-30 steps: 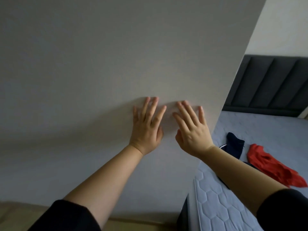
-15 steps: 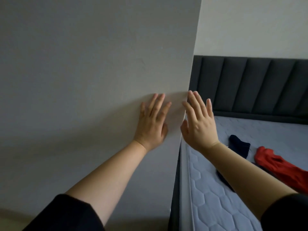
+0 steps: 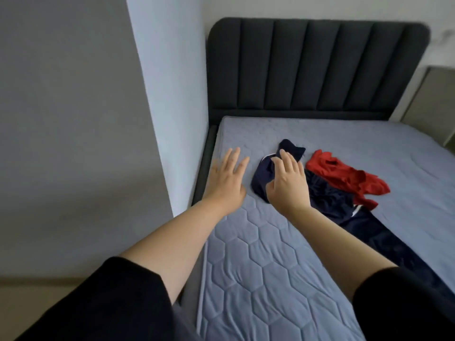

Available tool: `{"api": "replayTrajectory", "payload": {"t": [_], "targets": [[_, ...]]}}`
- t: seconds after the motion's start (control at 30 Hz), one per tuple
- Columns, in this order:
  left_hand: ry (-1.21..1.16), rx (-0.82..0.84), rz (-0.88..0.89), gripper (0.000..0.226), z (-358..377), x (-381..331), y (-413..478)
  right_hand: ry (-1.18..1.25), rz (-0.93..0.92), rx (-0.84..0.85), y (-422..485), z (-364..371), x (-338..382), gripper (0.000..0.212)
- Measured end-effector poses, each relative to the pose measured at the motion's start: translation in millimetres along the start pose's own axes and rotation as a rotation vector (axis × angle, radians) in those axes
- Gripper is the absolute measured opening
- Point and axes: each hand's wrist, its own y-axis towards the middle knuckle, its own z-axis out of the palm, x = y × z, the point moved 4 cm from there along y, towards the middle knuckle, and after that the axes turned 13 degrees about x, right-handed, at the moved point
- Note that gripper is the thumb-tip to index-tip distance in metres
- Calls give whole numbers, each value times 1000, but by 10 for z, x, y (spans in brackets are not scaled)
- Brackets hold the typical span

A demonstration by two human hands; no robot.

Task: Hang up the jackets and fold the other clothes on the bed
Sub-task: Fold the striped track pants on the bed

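At far left, grey wall (image 3: 73, 119), shrunk to roughly a third of the view after filling over half of it half a second ago. Next, left hand (image 3: 227, 182), no longer flat against that wall: stretched forward above the mattress (image 3: 258, 254) near its left edge, fingers straight and spread, gripping nothing, slightly blurred. Just to the right, right hand (image 3: 286, 183), likewise away from the wall edge and now over the crumpled navy garment (image 3: 330, 198), fingers straight and close together, holding nothing; contact with the cloth impossible to tell. Navy garment lying on the mattress, running from under the hand down toward the lower right. Further right, touching it, red garment (image 3: 344, 177), bunched on the mattress. Behind, dark padded headboard (image 3: 317, 67), now seen across its full width.
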Motion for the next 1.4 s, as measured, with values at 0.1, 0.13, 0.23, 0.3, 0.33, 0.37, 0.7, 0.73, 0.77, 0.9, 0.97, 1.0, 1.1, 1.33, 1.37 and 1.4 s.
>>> {"api": "replayTrajectory", "payload": {"t": [0.1, 0.13, 0.23, 0.3, 0.33, 0.37, 0.7, 0.73, 0.77, 0.9, 0.97, 1.0, 1.1, 1.33, 1.37, 1.4], "targets": [[-48, 105, 50, 71, 381, -342, 128, -2, 106, 120, -168, 338, -440, 57], [-77, 135, 58, 71, 516, -430, 168, -6, 139, 168, -223, 472, -572, 59], [-136, 254, 49, 72, 970, -626, 235, -21, 234, 334, -418, 902, -905, 63], [-145, 360, 38, 75, 1292, -706, 249, -35, 290, 436, -565, 1173, -1073, 64], [-149, 415, 32, 76, 1442, -734, 248, -38, 314, 479, -637, 1295, -1142, 64], [-152, 466, 26, 76, 1586, -755, 244, -36, 341, 521, -711, 1418, -1206, 64], [-195, 649, -109, 72, 2527, -308, 290, 223, 485, 643, -688, 2240, -1222, 78], [-179, 679, -115, 71, 2634, -163, 258, 235, 508, 626, -585, 2291, -1203, 79], [-154, 701, -101, 71, 2747, -27, 200, 241, 551, 613, -483, 2346, -1198, 80], [-129, 637, -14, 73, 3094, 206, 45, 197, 703, 567, -46, 2559, -1260, 84], [-146, 576, -3, 74, 3180, 188, 95, 74, 725, 508, 205, 2612, -1331, 89], [-147, 554, 2, 74, 3202, 179, 114, 4, 726, 477, 334, 2627, -1360, 93], [-162, 524, 0, 75, 3278, 192, 118, -129, 694, 452, 726, 2699, -1426, 102], [-263, 622, 22, 76, 3338, 226, 196, -216, 622, 688, 809, 2926, -1504, 44], [-286, 649, 19, 76, 3329, 235, 206, -230, 575, 655, 777, 2928, -1496, 41], [-320, 669, 14, 76, 3307, 244, 222, -231, 527, 633, 738, 2924, -1483, 38]]}}
